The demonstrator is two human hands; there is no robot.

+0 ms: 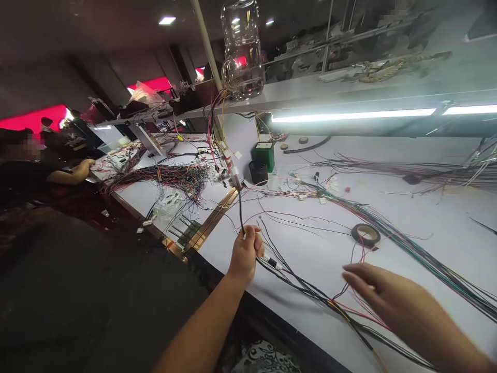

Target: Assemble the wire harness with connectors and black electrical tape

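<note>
Clearly, the left hand (245, 249) was closed in a fist around a slender black cable (239, 207), which rose above it toward the far end of a copper-coloured strip (215, 217). Below the fist, a loose bundle of thin black wires (298, 282) slanted down to the right over the white worktop (310, 254), with a small black-and-white cylindrical piece (273, 262) just beside the fingers.

The right hand (382, 287) was stretched out flat above the bundle, its thumb and fingertips close together beside some thin red wires (363, 254); whether it had hold of any could not be told. A round roll of black tape (375, 235) lay just beyond it, near a long bundle of green and dark wires (411, 251).

Farther back, a black cup (258, 172) stood in front of a green box (264, 157), and a clear plastic jug (244, 49) stood on the pale shelf (295, 98). At the left, a co-worker in dark clothing (23, 173) reached toward a heap of red and black wires (166, 176).
</note>
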